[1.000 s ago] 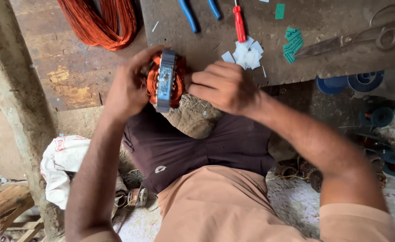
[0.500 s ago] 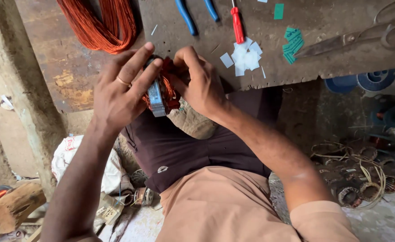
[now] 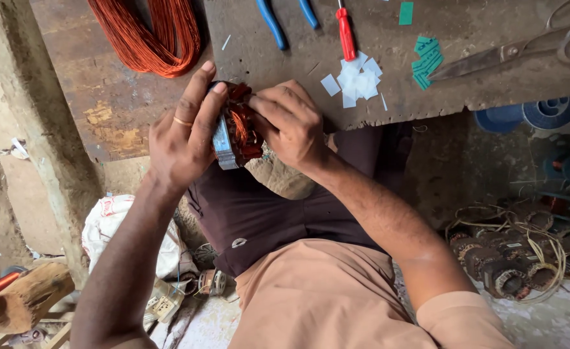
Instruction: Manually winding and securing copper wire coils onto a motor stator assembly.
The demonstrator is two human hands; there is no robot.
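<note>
My left hand [image 3: 185,132] grips a round motor stator [image 3: 234,132] with a grey metal core and orange-red copper windings, held over my lap at the edge of the wooden workbench [image 3: 388,97]. My right hand [image 3: 290,123] presses on the windings from the right, fingers curled over the coil. Both hands hide most of the stator.
On the bench lie a bundle of copper wire [image 3: 149,35], blue-handled pliers [image 3: 278,19], a red screwdriver [image 3: 346,32], white paper slips [image 3: 356,77], green slips [image 3: 426,61] and large scissors [image 3: 524,45]. Old stators [image 3: 511,252] lie on the floor at right, a white bag [image 3: 114,226] at left.
Both hands shifted around the stator; my left hand has wrapped further over its side and my right hand now pushes into the windings. The view drifted slightly.
</note>
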